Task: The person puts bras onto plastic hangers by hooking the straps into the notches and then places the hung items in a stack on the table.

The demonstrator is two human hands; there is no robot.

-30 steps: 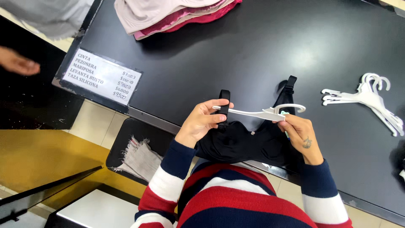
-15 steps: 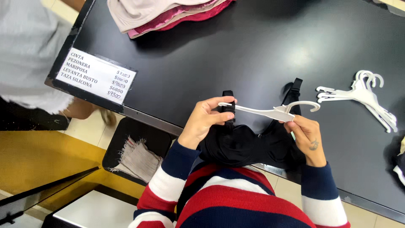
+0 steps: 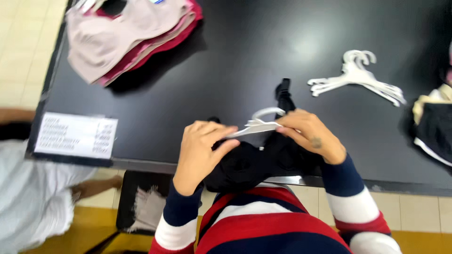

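Note:
A black bra (image 3: 254,162) lies at the near edge of the black table (image 3: 245,61), with one strap (image 3: 284,91) stretched away from me. Across it sits a white plastic hanger (image 3: 260,124). My left hand (image 3: 200,153) pinches the hanger's left end together with the black fabric. My right hand (image 3: 310,134) grips the hanger's right end, just below its hook. Both sleeves are striped red, white and navy.
A stack of beige and pink bras (image 3: 127,37) lies at the far left. Several white hangers (image 3: 360,77) lie at the right, and more garments (image 3: 435,122) at the right edge. A white printed card (image 3: 75,135) sits at the near left corner. Another person in white (image 3: 37,197) is at lower left.
The view has swung so the table sits lower and more central. My hands have turned the hanger, its hook now pointing away. The person at the left has moved nearer.

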